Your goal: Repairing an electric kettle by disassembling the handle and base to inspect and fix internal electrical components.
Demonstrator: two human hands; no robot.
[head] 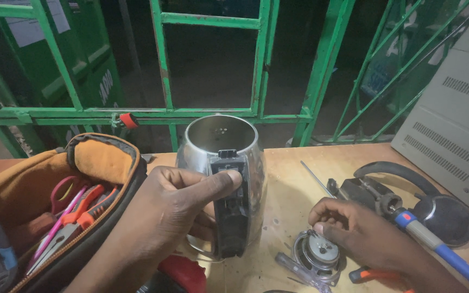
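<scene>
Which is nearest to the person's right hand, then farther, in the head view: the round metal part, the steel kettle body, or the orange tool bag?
From the right hand:
1. Round metal part, under its fingertips.
2. Steel kettle body, to its left, mid-table.
3. Orange tool bag, far left.

Bare wooden bench top [294,163] is left open just right of the steel kettle body [221,163], up to the green railing [153,114]. Left of the kettle, passage is blocked by the open tool bag [90,163]; farther right, by the black handle part [394,173] and soldering iron [435,244].

Repair workshop: tool bag [55,217], soldering iron [435,244], workbench [299,157].
</scene>
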